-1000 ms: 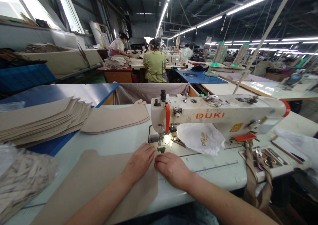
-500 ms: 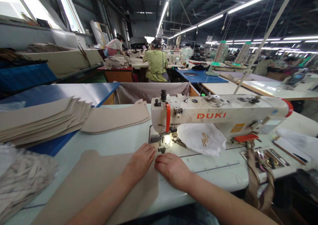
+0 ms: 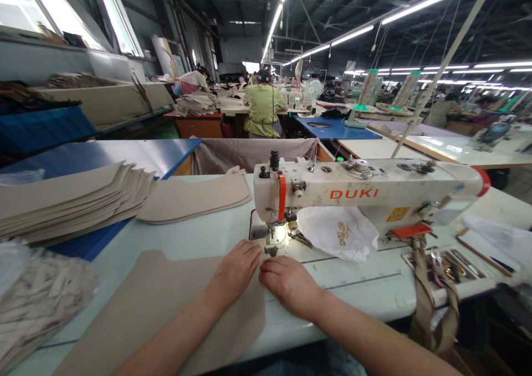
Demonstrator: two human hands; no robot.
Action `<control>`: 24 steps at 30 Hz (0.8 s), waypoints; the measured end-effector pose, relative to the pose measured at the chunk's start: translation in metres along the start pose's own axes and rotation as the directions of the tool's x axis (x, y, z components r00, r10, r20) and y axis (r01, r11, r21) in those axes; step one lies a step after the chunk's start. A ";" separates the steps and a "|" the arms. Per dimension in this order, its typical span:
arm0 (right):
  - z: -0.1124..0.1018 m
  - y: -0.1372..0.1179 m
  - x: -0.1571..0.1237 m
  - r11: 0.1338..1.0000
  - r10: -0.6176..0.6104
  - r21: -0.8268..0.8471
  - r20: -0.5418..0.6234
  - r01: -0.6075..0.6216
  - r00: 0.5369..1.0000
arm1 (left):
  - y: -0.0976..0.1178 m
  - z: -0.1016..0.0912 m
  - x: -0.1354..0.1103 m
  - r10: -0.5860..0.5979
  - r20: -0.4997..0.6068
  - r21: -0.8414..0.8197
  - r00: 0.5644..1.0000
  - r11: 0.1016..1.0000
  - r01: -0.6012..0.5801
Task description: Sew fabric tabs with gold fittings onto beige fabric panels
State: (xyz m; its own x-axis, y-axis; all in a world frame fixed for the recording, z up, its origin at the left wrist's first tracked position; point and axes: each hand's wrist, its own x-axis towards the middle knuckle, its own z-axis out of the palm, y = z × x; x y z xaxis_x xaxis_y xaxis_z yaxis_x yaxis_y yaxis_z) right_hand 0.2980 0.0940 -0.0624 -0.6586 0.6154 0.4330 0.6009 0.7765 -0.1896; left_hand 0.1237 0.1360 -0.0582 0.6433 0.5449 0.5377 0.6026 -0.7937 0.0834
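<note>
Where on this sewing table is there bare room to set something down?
Bare tabletop between the rear tan piece and the piece touched by the left hand and right hand, beside the machine. Crowded: plastic bag, tool tray.

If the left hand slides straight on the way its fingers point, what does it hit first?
Probably the presser foot under the sewing machine head. The left hand lies flat on the beige fabric, fingers aimed toward it, though depth is hard to judge.

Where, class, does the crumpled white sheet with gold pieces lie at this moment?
In the head view, the white sheet lies right of centre on the table, under the sewing machine arm, just beyond the right hand.
</note>
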 end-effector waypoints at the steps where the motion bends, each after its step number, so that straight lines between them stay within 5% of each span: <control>1: 0.000 0.000 0.000 1.000 -0.002 0.003 -0.001 0.002 1.000 | 0.000 0.000 0.000 0.002 -0.007 0.000 1.000 1.000 -0.002; 24: 0.001 0.000 -0.001 1.000 -0.027 -0.017 -0.050 0.026 0.998 | 0.003 -0.002 0.003 -0.011 -0.009 0.005 1.000 1.000 0.011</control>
State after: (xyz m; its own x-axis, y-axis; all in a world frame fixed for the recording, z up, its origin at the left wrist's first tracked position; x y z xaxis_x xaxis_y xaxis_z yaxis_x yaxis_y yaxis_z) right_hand 0.2983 0.0936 -0.0636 -0.6511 0.5871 0.4811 0.5916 0.7896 -0.1630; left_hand 0.1259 0.1347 -0.0545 0.6327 0.5510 0.5442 0.6118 -0.7864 0.0850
